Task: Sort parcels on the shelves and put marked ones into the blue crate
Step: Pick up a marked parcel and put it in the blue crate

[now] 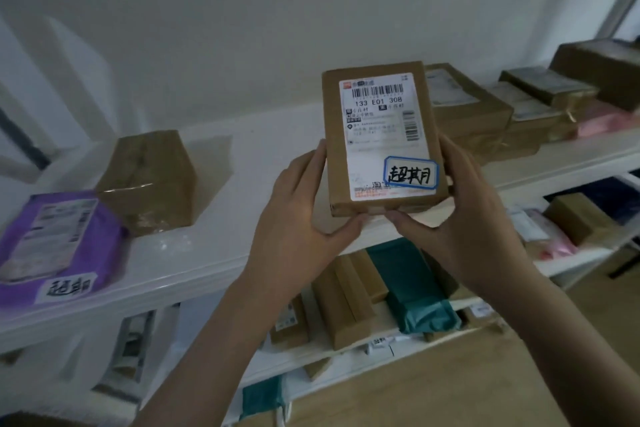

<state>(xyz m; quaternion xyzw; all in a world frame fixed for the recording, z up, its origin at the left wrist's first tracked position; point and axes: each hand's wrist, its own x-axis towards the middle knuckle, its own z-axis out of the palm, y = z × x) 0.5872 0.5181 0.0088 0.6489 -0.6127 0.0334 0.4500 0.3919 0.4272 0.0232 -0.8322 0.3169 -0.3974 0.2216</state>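
Purple mailer (59,246) lay far left on the white shelf (214,246), taped brown box (152,180) beside it, my left hand (298,215) and right hand (464,215) gripped the marked cardboard parcel (381,139) above the shelf, stacked boxes (485,111) at right.

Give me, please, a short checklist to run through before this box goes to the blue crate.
1. Box marked: ok. The cardboard box bears a blue-edged handwritten sticker on its shipping label.
2. Grip: ok. The left hand and the right hand hold its lower end from either side.
3. Box clear of the shelf: ok. It is lifted in front of the top shelf, touching no other parcel.
4. Blue crate located: cannot tell. No crate is in view.
5. Other marked parcels left: not ok. The purple bag on the top shelf also bears a handwritten sticker.
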